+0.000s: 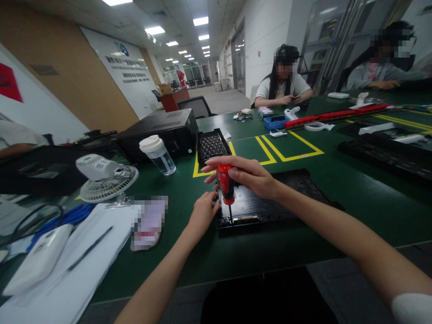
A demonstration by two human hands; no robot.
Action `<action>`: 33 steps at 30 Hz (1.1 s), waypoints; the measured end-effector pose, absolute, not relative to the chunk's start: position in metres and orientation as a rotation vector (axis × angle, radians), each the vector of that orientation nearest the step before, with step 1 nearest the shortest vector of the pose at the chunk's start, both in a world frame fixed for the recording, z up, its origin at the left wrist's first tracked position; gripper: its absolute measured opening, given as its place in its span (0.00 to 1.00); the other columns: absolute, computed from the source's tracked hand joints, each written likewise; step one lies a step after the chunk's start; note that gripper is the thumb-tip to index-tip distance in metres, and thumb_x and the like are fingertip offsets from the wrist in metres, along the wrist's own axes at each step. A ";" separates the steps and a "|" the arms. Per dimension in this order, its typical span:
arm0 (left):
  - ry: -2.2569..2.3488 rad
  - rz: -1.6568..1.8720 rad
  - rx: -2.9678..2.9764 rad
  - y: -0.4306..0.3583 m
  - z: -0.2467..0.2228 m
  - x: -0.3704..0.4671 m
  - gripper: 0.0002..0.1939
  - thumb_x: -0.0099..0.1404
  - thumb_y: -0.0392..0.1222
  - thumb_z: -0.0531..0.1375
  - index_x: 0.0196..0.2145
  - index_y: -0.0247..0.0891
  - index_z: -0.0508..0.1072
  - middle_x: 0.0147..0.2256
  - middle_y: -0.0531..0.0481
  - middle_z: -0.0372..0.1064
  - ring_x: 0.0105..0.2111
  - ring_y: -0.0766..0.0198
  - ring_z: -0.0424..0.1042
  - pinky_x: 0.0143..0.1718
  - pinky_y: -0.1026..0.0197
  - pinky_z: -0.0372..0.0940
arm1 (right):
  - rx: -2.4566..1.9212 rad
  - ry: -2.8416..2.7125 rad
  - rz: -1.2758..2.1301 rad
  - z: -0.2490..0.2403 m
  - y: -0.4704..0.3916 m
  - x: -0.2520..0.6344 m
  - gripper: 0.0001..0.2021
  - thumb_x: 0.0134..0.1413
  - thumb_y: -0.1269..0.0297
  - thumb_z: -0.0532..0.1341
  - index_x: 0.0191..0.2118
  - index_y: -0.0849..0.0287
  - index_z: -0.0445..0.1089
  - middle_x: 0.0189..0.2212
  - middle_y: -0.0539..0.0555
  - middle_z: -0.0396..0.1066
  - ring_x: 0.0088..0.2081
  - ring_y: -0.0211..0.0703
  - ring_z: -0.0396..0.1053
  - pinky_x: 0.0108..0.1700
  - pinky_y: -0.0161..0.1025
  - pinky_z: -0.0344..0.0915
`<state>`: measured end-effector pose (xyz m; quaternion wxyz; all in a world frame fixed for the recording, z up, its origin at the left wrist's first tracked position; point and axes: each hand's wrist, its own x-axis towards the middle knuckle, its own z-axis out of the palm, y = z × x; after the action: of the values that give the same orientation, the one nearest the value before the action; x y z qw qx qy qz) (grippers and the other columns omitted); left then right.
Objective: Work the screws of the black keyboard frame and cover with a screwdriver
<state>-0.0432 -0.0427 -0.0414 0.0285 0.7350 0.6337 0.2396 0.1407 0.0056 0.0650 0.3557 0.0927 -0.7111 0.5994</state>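
Note:
A red-and-black screwdriver (226, 185) stands nearly upright, its shaft pointing down at the near left corner of a black panel (280, 198). From above, my right hand (248, 176) grips the handle, thumb along its side and fingers reaching over the top. The panel lies flat on the green table, with a pale metallic strip (248, 218) at its near edge beside the tip. At the panel's left edge, my left hand (203, 210) is closed with curled fingers on the rim, just left of the screwdriver. Its fingertips are partly hidden.
A black tray (212, 145) sits beyond my hands. Leftward are a lidded cup (164, 159), a white fan (110, 177), a phone (149, 223), papers (97, 252) with a pen, and a black computer case (162, 132). A co-worker (283, 85) sits across; black parts (391, 157) lie right.

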 end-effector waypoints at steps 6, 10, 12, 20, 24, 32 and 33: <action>1.928 0.772 2.248 -0.043 -0.042 -0.044 0.08 0.61 0.34 0.54 0.39 0.36 0.70 0.35 0.47 0.69 0.34 0.61 0.70 0.39 0.60 0.65 | 0.235 -1.888 1.444 0.069 0.005 0.143 0.18 0.60 0.67 0.54 0.55 0.63 0.62 0.46 0.61 0.69 0.43 0.41 0.71 0.44 0.40 0.70; 1.939 0.756 2.244 -0.042 -0.044 -0.045 0.09 0.61 0.35 0.55 0.39 0.37 0.70 0.34 0.47 0.69 0.32 0.62 0.70 0.37 0.60 0.65 | 0.204 -1.924 1.376 0.070 0.004 0.145 0.17 0.59 0.68 0.56 0.53 0.62 0.64 0.43 0.58 0.70 0.41 0.38 0.71 0.42 0.35 0.70; 1.939 0.752 2.249 -0.041 -0.045 -0.045 0.08 0.61 0.35 0.55 0.39 0.36 0.70 0.33 0.48 0.68 0.31 0.62 0.70 0.36 0.60 0.65 | 0.183 -1.930 1.353 0.070 0.004 0.145 0.16 0.58 0.68 0.57 0.52 0.62 0.65 0.42 0.57 0.70 0.41 0.37 0.70 0.42 0.34 0.69; 1.927 0.753 2.257 -0.042 -0.045 -0.045 0.09 0.62 0.35 0.54 0.39 0.36 0.70 0.34 0.47 0.69 0.31 0.62 0.70 0.36 0.61 0.64 | 0.157 -1.959 1.248 0.071 0.002 0.146 0.16 0.58 0.69 0.57 0.52 0.62 0.66 0.38 0.55 0.69 0.39 0.34 0.70 0.41 0.32 0.69; 1.935 0.745 2.274 -0.041 -0.047 -0.046 0.08 0.62 0.36 0.54 0.39 0.37 0.70 0.33 0.48 0.68 0.32 0.62 0.70 0.36 0.61 0.65 | 0.146 -1.981 1.199 0.071 0.003 0.146 0.17 0.59 0.67 0.56 0.53 0.61 0.65 0.38 0.55 0.69 0.39 0.33 0.70 0.41 0.31 0.69; 1.914 0.772 2.276 -0.042 -0.046 -0.045 0.08 0.62 0.35 0.54 0.40 0.36 0.70 0.36 0.46 0.70 0.35 0.60 0.71 0.39 0.60 0.65 | 0.052 -2.080 0.880 0.074 0.002 0.147 0.16 0.57 0.68 0.59 0.51 0.60 0.67 0.36 0.53 0.68 0.38 0.32 0.66 0.39 0.29 0.66; 1.916 0.769 2.277 -0.042 -0.046 -0.045 0.08 0.62 0.35 0.54 0.40 0.36 0.70 0.36 0.46 0.70 0.35 0.60 0.71 0.39 0.60 0.65 | 0.045 -2.084 0.838 0.075 0.002 0.147 0.15 0.56 0.67 0.59 0.50 0.60 0.67 0.35 0.52 0.68 0.37 0.32 0.66 0.38 0.30 0.65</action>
<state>-0.0447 -0.0425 -0.0456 0.0339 0.7403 0.6231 0.2500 0.1468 0.0022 0.0748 0.4326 0.0182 -0.8363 0.3362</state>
